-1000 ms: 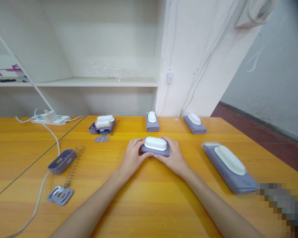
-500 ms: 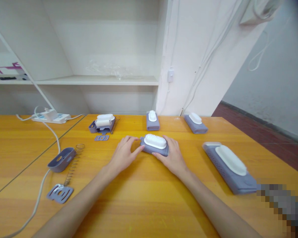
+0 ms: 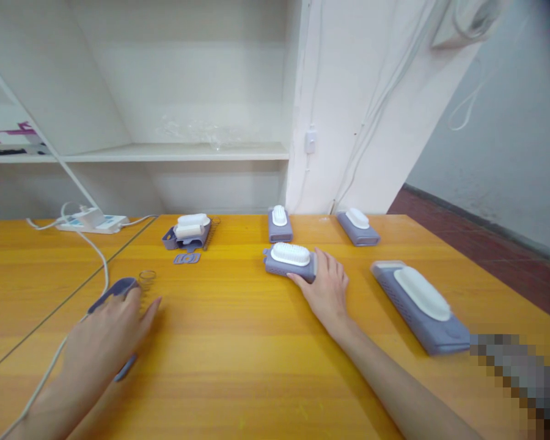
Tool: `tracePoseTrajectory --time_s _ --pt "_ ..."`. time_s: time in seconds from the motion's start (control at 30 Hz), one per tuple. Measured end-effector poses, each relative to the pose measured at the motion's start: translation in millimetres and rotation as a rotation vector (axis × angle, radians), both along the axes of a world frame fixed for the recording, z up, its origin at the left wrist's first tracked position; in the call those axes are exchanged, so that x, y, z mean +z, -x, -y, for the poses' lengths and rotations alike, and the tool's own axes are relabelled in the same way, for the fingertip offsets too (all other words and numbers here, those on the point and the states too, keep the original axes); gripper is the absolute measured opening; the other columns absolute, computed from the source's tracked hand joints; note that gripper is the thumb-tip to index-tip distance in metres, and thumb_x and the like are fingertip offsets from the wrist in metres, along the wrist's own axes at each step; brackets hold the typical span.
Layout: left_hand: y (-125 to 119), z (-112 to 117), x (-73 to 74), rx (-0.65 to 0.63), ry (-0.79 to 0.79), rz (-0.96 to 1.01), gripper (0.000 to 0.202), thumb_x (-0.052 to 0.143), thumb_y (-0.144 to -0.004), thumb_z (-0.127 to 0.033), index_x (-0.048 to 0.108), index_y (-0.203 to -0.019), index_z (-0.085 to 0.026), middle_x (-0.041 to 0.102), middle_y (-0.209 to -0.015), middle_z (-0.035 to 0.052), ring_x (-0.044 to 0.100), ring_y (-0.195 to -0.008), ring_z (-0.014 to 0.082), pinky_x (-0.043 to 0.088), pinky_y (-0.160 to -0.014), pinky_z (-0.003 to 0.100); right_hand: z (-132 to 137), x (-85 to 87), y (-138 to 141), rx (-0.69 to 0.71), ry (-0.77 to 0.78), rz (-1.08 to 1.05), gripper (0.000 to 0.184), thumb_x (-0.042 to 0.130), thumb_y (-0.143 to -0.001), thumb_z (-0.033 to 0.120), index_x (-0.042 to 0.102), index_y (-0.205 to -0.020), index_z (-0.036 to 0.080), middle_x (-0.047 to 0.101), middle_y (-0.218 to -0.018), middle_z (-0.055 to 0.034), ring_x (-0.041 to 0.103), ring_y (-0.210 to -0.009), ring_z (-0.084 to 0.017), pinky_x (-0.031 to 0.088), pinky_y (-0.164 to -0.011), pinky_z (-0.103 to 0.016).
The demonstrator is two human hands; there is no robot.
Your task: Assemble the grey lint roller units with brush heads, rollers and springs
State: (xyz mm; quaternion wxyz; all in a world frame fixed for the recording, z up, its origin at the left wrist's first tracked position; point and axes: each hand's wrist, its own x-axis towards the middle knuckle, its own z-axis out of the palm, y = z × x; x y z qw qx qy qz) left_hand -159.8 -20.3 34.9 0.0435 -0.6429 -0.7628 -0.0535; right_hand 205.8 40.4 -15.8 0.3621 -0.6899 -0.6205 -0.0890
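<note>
My right hand (image 3: pixel 325 287) is closed round the right end of a grey-purple box (image 3: pixel 284 267), its thumb along the near side. A white bristled brush (image 3: pixel 290 253) lies on top of that box with its bristles up. At the left, my left hand (image 3: pixel 107 330) reaches over an oval grey shell (image 3: pixel 127 283), thumb spread away from the fingers. The fingertips are partly hidden, and no held thing shows. A thin wire coil spring (image 3: pixel 147 277) sticks out beyond the fingers. Beneath the hand, only an edge of a grey slotted plate (image 3: pixel 126 368) is visible.
Similar boxes with white brushes stand at the back middle (image 3: pixel 280 232), back right (image 3: pixel 360 232) and near right (image 3: pixel 421 308). Parts of another unit (image 3: pixel 193 235) sit at the back left by a small slotted plate (image 3: pixel 187 258). A white cable (image 3: pixel 99 253) runs from a power strip (image 3: pixel 91 221).
My left hand has left the box and moved left and nearer, over the shell, spring and slotted plate. The box has turned slightly in my right hand.
</note>
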Motion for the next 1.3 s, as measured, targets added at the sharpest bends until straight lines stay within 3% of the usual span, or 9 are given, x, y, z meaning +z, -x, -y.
tracePoseTrajectory --time_s 0.13,0.37,0.53,0.63,0.73,0.83,1.0,1.2,1.3 --pt "4 -8 -4.6 -0.015 0.167 -0.111 0.027 0.033 -0.086 -0.039 0.049 -0.076 -0.02 0.062 -0.071 0.0076 0.06 -0.064 0.0256 0.033 -0.054 0.031 -3 -4.5 -3 0.071 -0.021 -0.002 0.068 0.06 -0.075 0.056 0.043 -0.128 0.017 0.054 -0.123 -0.0151 0.047 -0.111 -0.032 0.033 -0.092 -0.046" --pt "-21 -7 -1.1 -0.191 0.085 0.113 0.016 0.041 -0.082 -0.036 0.044 -0.075 -0.021 0.06 -0.068 -0.0003 0.059 -0.063 0.0171 0.035 -0.055 0.026 -8 -9.3 -4 0.248 -0.042 -0.063 0.058 0.055 -0.082 0.05 0.044 -0.127 0.015 0.058 -0.121 -0.013 0.051 -0.112 -0.028 0.028 -0.101 -0.048" --pt "-58 1 6.8 -0.396 -0.144 0.251 0.016 0.044 -0.085 -0.035 0.043 -0.078 -0.021 0.055 -0.066 -0.0031 0.055 -0.061 0.0129 0.038 -0.057 0.024 6 5.0 3 0.332 -0.186 0.046 0.048 0.051 -0.087 0.032 0.041 -0.131 0.015 0.056 -0.122 -0.0149 0.047 -0.115 -0.028 0.028 -0.1 -0.049" --pt "-83 7 12.4 -0.574 -0.233 0.319 0.011 0.047 -0.086 -0.029 0.044 -0.079 -0.021 0.054 -0.069 -0.0027 0.053 -0.063 0.0113 0.04 -0.059 0.022 16 13.2 10 0.54 -0.252 0.225 0.05 0.05 -0.087 0.019 0.036 -0.136 0.017 0.062 -0.108 -0.0116 0.053 -0.102 -0.025 0.037 -0.087 -0.042" --pt "-109 21 16.1 -0.834 -0.188 0.38 0.006 0.045 -0.087 -0.017 0.045 -0.082 -0.021 0.055 -0.076 -0.0011 0.054 -0.071 0.0107 0.041 -0.064 0.021 21 14.7 15 0.735 -0.27 0.365 0.053 0.05 -0.088 0.014 0.034 -0.138 0.021 0.065 -0.089 -0.0053 0.055 -0.084 -0.02 0.039 -0.073 -0.035" --pt "-127 35 14.6 -0.967 -0.098 0.414 0.009 0.044 -0.087 -0.014 0.046 -0.082 -0.021 0.055 -0.078 -0.0009 0.054 -0.072 0.0104 0.041 -0.064 0.021 23 12.2 16 0.775 -0.303 0.392 0.047 0.052 -0.088 0.015 0.04 -0.133 0.021 0.063 -0.08 -0.0028 0.053 -0.076 -0.018 0.037 -0.068 -0.033" --pt "-129 42 5.5 -0.88 0.077 0.651 0.009 0.042 -0.088 -0.015 0.047 -0.083 -0.021 0.055 -0.078 -0.0008 0.054 -0.073 0.0097 0.043 -0.067 0.02 30 11.5 20 0.749 -0.382 0.313 0.004 0.059 -0.085 0.022 0.059 -0.086 0.019 0.058 -0.07 -0.0018 0.049 -0.068 -0.015 0.037 -0.063 -0.031" --pt "-125 42 3.2 -0.778 0.369 0.919 0.004 0.048 -0.088 -0.026 0.049 -0.089 -0.022 0.059 -0.085 -0.0005 0.057 -0.079 0.0102 0.047 -0.075 0.022 35 15.6 25 0.717 -0.47 0.318 0.001 0.06 -0.084 0.022 0.061 -0.085 0.021 0.053 -0.066 -0.0004 0.044 -0.062 -0.013 0.032 -0.057 -0.027" --pt "-124 44 6.1 -0.754 0.403 0.955 0.011 0.051 -0.087 -0.029 0.051 -0.096 -0.023 0.061 -0.087 -0.0004 0.059 -0.082 0.0112 0.048 -0.079 0.024 35 15.3 25 0.723 -0.391 0.382 0.022 0.058 -0.086 0.03 0.057 -0.066 0.019 0.048 -0.058 0.0001 0.043 -0.059 -0.013 0.028 -0.055 -0.028"
